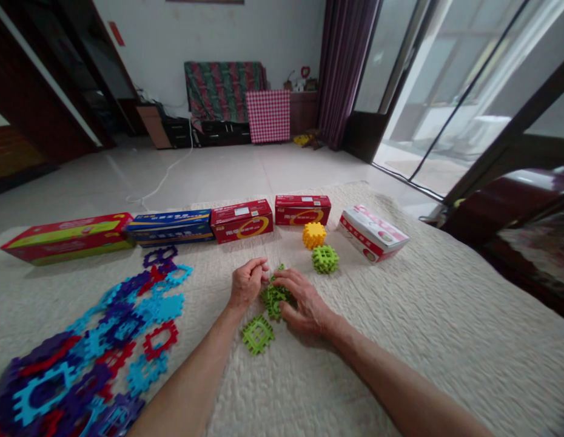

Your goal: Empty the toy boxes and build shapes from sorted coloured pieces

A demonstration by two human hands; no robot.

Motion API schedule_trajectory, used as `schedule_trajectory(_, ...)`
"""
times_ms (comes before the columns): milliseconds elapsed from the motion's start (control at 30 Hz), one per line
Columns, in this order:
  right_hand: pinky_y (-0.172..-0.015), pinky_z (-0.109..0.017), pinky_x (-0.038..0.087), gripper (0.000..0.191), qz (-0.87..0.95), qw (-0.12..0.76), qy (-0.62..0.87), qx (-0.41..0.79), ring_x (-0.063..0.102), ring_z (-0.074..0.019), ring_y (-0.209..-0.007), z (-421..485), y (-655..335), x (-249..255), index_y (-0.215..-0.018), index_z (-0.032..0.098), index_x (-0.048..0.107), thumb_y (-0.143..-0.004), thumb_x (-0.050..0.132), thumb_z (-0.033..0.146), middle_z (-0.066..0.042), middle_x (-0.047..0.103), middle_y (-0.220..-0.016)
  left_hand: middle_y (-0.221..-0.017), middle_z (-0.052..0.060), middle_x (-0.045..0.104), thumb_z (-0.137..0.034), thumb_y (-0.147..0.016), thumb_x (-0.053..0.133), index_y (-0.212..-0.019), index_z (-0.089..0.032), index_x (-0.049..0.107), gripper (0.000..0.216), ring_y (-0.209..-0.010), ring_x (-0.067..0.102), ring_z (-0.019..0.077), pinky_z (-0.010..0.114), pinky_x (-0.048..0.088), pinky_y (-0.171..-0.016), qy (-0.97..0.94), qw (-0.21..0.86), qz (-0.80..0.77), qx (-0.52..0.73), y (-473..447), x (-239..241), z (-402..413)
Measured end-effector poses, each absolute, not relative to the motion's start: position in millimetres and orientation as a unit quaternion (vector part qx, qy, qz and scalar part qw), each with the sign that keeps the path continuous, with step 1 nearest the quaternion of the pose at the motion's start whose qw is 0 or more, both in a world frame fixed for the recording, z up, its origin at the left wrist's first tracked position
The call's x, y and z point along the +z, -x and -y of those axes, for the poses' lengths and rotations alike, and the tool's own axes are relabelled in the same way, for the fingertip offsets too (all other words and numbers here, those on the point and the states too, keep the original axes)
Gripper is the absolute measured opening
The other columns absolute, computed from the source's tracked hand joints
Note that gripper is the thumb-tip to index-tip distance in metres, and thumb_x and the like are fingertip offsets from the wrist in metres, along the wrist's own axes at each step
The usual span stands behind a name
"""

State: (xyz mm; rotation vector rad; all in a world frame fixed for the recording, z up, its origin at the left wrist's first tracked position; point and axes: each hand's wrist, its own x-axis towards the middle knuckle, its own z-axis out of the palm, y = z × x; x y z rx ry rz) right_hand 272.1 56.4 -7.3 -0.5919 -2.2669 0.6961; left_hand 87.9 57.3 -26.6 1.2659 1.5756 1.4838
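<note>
My left hand and my right hand meet over a cluster of green interlocking plastic pieces on the cream quilted mat. Both hands have fingers curled round the green cluster, pressing it from either side. A single flat green square piece lies just below my left hand. Beyond the hands stand a finished green cube and a yellow cube.
A heap of blue, purple and red flat pieces spreads along the left. A row of boxes lines the mat's far edge: red-green, blue, two red, and a white-red one. Glass doors are at right.
</note>
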Motion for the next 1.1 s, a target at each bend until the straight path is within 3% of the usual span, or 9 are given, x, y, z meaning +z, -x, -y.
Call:
schedule_trajectory(100,-0.104,-0.042,0.042,0.040,0.875,0.332,0.224,0.271,0.053,-0.0224,-0.115,-56.7,-273.6,-5.5,-0.110,0.018,0.061,-0.073,0.053,0.006,-0.011,0.061,-0.119,-0.078,0.003,0.070,-0.032,-0.079,0.053,-0.097,-0.014,0.072,0.031,-0.055,0.063,0.0114,0.023,0.050,-0.056,-0.484,0.305,-0.599,0.561,-88.0,-27.1,-57.8)
schedule_trajectory(400,-0.110,-0.043,0.039,0.050,0.898,0.272,0.212,0.272,0.048,-0.0230,-0.127,-58.8,-283.8,7.5,-0.119,0.017,0.060,-0.073,0.049,0.002,-0.013,0.055,-0.134,-0.078,0.004,0.071,-0.035,-0.080,0.054,-0.099,-0.014,0.072,0.033,-0.057,0.064,0.0126,0.024,0.052,-0.058,-0.494,0.306,-0.590,0.560,-86.8,-29.6,-57.7)
schedule_trajectory(600,-0.107,-0.042,0.043,0.050,0.906,0.231,0.222,0.277,0.054,-0.0240,-0.124,-64.8,-288.6,14.3,-0.122,0.018,0.060,-0.074,0.057,0.006,-0.014,0.058,-0.132,-0.077,0.004,0.072,-0.035,-0.079,0.055,-0.098,-0.015,0.072,0.033,-0.056,0.064,0.0128,0.025,0.053,-0.057,-0.493,0.302,-0.596,0.557,-87.0,-29.2,-58.1)
schedule_trajectory(900,-0.100,-0.039,0.047,0.040,0.906,0.250,0.220,0.259,0.057,-0.0233,-0.114,-63.6,-287.6,10.7,-0.113,0.018,0.064,-0.073,0.064,0.012,-0.011,0.063,-0.122,-0.078,0.004,0.071,-0.036,-0.079,0.056,-0.097,-0.015,0.073,0.033,-0.056,0.065,0.0127,0.023,0.052,-0.055,-0.495,0.304,-0.601,0.549,-85.7,-29.5,-58.2)
schedule_trajectory(1100,-0.099,-0.041,0.047,0.048,0.893,0.302,0.217,0.253,0.057,-0.0236,-0.115,-65.9,-289.8,12.2,-0.118,0.021,0.058,-0.071,0.063,0.012,-0.011,0.061,-0.123,-0.079,0.005,0.072,-0.039,-0.078,0.059,-0.099,-0.015,0.073,0.035,-0.057,0.065,0.0135,0.024,0.053,-0.056,-0.487,0.315,-0.601,0.550,-84.2,-31.3,-58.4)
